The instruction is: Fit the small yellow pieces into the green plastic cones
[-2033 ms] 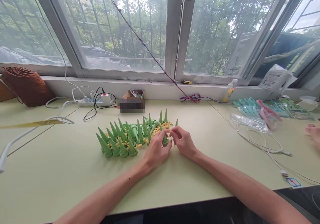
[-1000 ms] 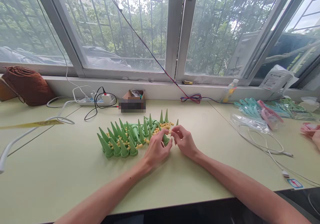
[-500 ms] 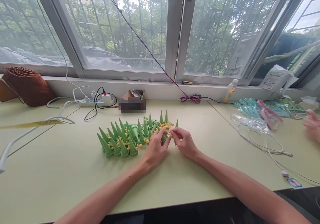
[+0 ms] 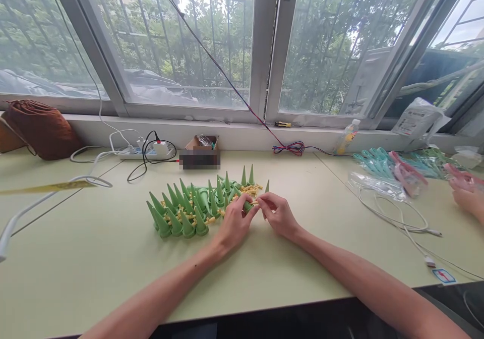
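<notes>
Single head-worn view, forward and down over both hands (image 4: pixel 235 223) (image 4: pixel 280 214)

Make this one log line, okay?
left hand: holds green cone | right hand: pinches yellow piece | other cones: mostly upright on table

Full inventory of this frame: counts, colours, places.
Green cones: about two dozen, green, mid-table
Yellow fittings: many, yellow, among cones
Bag: 1, brown, far left
Power strip: 1, white, back left
Cables: several, white or black, both sides
Cardboard box: 1, brown, back centre
Blurred item: 1, black, before cardboard box
Bundled cable: 1, red-blue, back centre
Tool: 1, yellow-black, ledge
Bottle: 1, yellowish, back right
Packet: 1, white, right ledge
Bagged items: several, teal, pink, green, right
Sticker: 1, multicoloured, front right
Band: 1, yellow, left edge
Table: 1, pale green, foreground
Windows: several panes, grey frames, behind
Other person's hand: 1, right edge
Left hand: 1, on a cone
Right hand: 1, pinching a fitting
</notes>
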{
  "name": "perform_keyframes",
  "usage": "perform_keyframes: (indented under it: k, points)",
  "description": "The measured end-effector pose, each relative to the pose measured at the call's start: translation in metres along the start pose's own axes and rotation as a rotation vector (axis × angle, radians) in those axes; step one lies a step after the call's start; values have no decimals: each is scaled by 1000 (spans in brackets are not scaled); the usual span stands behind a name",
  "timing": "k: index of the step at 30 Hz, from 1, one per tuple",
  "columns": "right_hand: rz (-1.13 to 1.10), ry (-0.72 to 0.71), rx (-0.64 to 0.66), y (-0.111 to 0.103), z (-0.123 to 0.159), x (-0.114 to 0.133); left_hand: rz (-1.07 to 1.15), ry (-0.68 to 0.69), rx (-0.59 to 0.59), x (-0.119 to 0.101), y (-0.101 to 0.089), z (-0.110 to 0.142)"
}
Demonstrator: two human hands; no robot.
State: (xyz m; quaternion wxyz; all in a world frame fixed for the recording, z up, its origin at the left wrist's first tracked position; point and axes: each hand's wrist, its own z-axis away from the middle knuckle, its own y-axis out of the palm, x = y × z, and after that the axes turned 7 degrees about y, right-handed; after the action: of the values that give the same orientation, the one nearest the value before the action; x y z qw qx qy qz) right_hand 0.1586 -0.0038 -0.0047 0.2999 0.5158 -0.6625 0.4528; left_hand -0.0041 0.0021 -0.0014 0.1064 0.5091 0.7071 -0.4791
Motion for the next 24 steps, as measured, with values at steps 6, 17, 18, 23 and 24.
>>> perform_keyframes:
  k: [6, 17, 18, 23, 24]
  points:
    - [-8, -9, -2, 0, -1, -1, -9, 2, 16, -1, 1, 1]
    - [2, 13, -30, 1, -2, -3, 44, 27, 21, 1, 3, 2]
    - [1, 15, -31, 1, -2, -2, 42, 29, 17, 1, 3, 2]
    - [-6, 21, -30, 0, -2, 0, 58, 20, 4, 3, 3, 1]
    - [-5, 23, -32, 0, -2, 0, 60, 23, 1, 3, 3, 1]
